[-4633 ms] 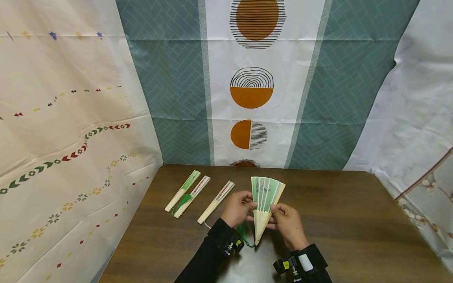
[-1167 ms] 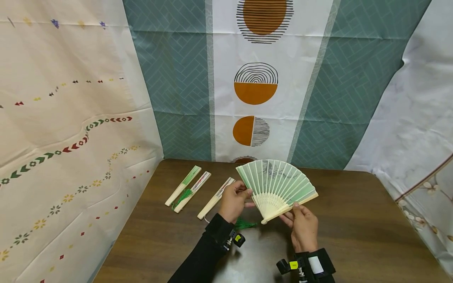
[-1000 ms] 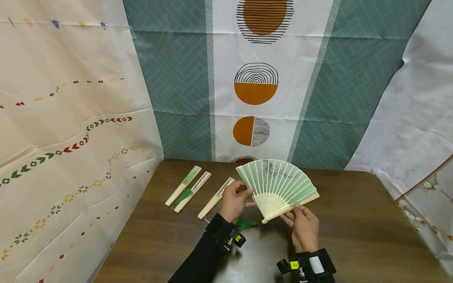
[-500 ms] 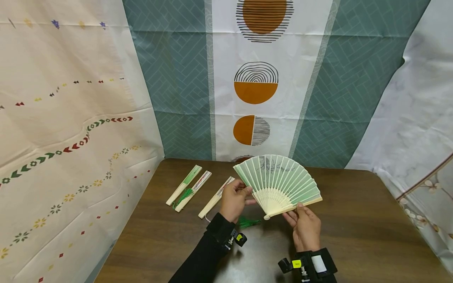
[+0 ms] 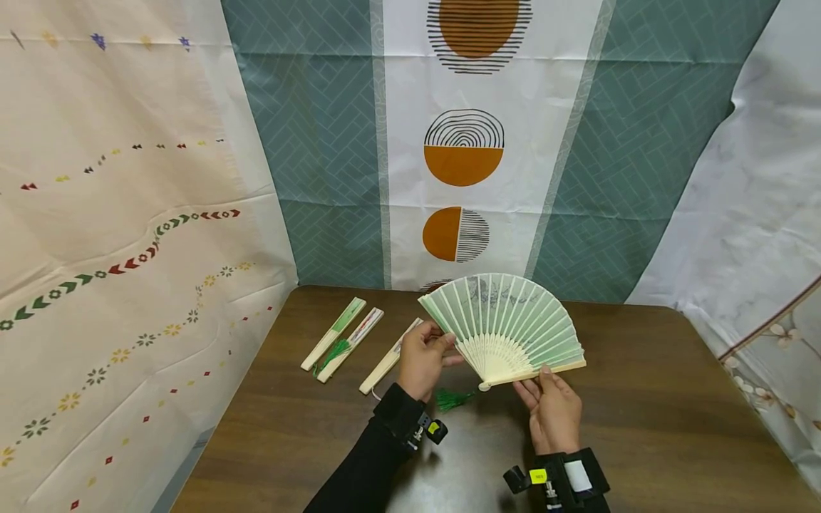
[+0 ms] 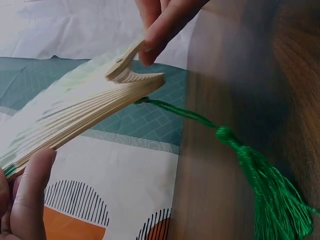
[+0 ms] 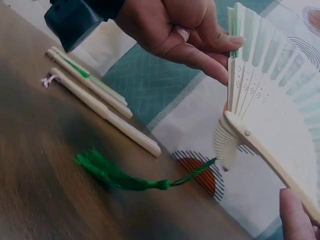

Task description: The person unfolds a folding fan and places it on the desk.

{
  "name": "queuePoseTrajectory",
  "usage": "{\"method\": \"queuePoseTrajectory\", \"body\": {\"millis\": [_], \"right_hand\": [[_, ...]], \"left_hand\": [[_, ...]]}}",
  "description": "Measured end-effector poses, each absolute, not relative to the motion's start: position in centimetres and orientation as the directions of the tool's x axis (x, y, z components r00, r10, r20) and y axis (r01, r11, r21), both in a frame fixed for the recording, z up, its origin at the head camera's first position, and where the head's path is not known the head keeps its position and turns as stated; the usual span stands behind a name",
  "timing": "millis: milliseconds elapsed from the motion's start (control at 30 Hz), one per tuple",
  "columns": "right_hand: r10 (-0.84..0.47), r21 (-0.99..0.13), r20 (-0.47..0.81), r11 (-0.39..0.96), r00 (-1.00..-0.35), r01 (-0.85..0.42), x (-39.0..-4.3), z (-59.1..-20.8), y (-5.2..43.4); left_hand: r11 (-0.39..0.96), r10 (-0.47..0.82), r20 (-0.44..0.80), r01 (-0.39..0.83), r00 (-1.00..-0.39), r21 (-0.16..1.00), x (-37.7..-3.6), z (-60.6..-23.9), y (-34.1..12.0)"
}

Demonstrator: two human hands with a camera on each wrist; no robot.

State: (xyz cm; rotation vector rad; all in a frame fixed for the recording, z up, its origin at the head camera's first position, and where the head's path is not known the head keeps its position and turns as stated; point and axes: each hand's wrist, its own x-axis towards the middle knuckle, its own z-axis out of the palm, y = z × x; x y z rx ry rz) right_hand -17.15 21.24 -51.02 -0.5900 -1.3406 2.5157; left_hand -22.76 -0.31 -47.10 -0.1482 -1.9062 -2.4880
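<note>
Spread wide between both hands is a green folding fan (image 5: 507, 320) with pale wooden ribs and a faint dark drawing on its leaf. My left hand (image 5: 423, 362) pinches the fan's left edge between thumb and fingers. At the opposite side, my right hand (image 5: 555, 413) pinches the outer guard stick, thumb on top. A green tassel (image 7: 120, 172) hangs by its cord from the fan's pivot end, as both wrist views show. In the left wrist view, the ribs (image 6: 100, 107) are seen edge-on, fanning out from the pivot.
Three folded fans lie on the brown table (image 5: 641, 399) to the left: a green one (image 5: 333, 333), one with a green tassel (image 5: 350, 345), and one (image 5: 389, 358) partly behind my left hand. Patterned cloths (image 5: 321, 142) hang behind and beside the table.
The fan has gone from a narrow wedge to a wide half-circle as my right hand moved right and turned its guard stick down. Lately the fan has risen slightly and spread a little more.
</note>
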Motion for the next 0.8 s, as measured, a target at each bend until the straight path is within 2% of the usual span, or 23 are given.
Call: {"method": "queuePoseTrajectory", "body": {"millis": [233, 533, 800], "right_hand": [[0.349, -0.774, -0.275, -0.633, -0.896, -0.009, -17.07, -51.0, 21.56], [0.374, -0.732, -0.293, -0.68, -0.88, -0.045, -16.96, -51.0, 21.36], [0.349, -0.633, -0.308, -0.769, -0.885, -0.083, -16.94, -51.09, 21.52]], "left_hand": [[-0.291, 0.038, 0.097, 0.081, -0.995, 0.953, -22.69, -46.93, -0.21], [-0.303, 0.022, 0.11, 0.098, -0.994, 0.948, -22.48, -47.17, 0.03], [-0.377, -0.01, 0.14, 0.134, -0.99, 0.916, -22.38, -47.04, 0.43]]}}
